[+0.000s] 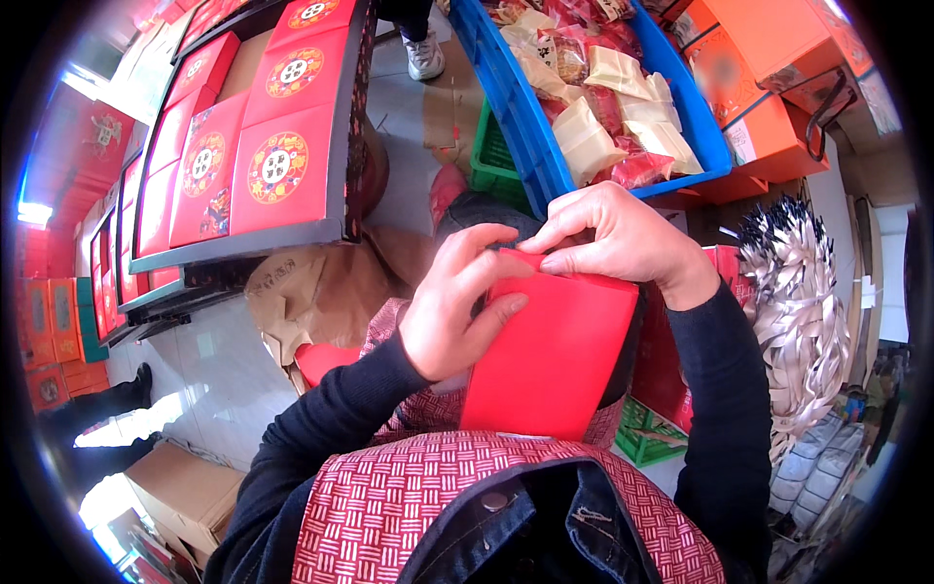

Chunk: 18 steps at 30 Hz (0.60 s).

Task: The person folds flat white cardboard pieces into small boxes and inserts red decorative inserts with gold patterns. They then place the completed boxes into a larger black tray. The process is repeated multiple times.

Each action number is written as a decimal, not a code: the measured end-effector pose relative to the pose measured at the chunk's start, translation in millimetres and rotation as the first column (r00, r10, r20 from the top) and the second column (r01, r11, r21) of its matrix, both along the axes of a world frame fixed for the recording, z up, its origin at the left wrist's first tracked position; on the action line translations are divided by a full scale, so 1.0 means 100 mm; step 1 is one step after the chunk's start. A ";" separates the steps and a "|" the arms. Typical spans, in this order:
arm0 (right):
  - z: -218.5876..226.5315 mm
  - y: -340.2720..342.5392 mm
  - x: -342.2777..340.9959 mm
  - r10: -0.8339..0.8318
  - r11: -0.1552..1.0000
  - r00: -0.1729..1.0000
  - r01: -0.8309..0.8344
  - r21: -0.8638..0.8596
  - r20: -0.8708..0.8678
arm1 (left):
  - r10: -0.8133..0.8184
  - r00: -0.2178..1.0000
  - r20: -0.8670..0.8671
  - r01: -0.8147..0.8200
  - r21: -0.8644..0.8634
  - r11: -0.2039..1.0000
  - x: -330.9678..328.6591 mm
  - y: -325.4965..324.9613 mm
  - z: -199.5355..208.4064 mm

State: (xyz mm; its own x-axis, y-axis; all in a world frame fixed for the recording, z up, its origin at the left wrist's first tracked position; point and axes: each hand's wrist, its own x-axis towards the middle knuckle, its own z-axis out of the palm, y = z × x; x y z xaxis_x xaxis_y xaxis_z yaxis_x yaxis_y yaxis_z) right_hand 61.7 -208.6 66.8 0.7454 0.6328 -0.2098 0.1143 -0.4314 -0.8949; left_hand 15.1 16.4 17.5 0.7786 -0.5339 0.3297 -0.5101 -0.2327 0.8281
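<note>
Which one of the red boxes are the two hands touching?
The plain-faced red box, held by left hand and right hand; boxes in the black-edged tray show printed emblems.

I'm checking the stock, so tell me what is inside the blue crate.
The blue crate holds a loose pile of cream packets and red packets. The top ones hide its floor and whatever lies beneath them.

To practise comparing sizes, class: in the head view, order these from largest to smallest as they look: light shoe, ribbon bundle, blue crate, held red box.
1. Blue crate
2. Held red box and ribbon bundle: too alike to rank surely
3. Light shoe
</note>
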 end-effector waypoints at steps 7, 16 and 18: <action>-0.02 -0.01 0.05 0.031 0.999 0.998 -0.031 -0.010 0.045 | -0.064 0.969 -0.238 0.059 -0.027 0.998 0.17 0.00 0.13; -0.11 0.00 -0.07 0.053 0.998 0.991 -0.057 0.029 0.126 | -0.048 0.884 -0.466 -0.125 -0.334 0.934 0.06 -0.04 -0.08; -0.07 -0.01 -0.09 0.054 0.998 0.993 -0.056 0.008 0.107 | -0.038 0.865 -0.500 -0.149 -0.329 0.933 0.03 -0.04 -0.12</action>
